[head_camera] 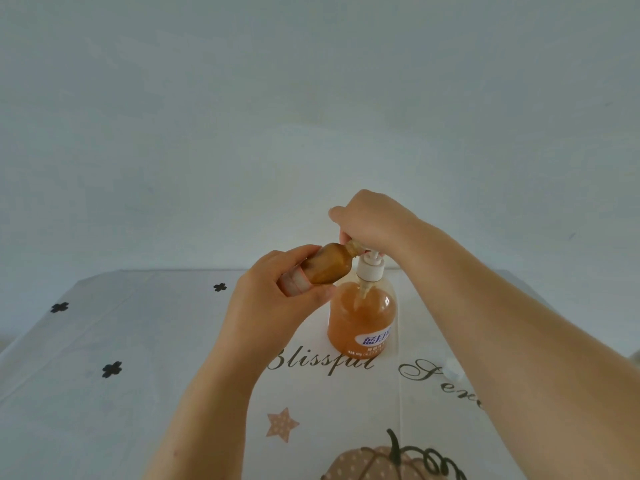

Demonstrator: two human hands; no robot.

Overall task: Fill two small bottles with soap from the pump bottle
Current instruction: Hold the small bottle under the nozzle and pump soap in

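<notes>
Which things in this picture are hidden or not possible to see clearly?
All in the head view:
- Pump head and spout of the pump bottle: covered by the right hand.
- Mouth of the small bottle: hidden under the same hand, so soap flow cannot be seen.
- Base of the small bottle: wrapped by the left hand.
- Second small bottle: not in view.
- Pump bottle's label: small print too small to read.
- Tablecloth lettering: partly covered by the right forearm.

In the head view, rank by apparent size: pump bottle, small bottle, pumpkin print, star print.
1. pump bottle
2. pumpkin print, cut off by the frame edge, so unsure
3. small bottle, partly hidden in the left hand
4. star print
</notes>
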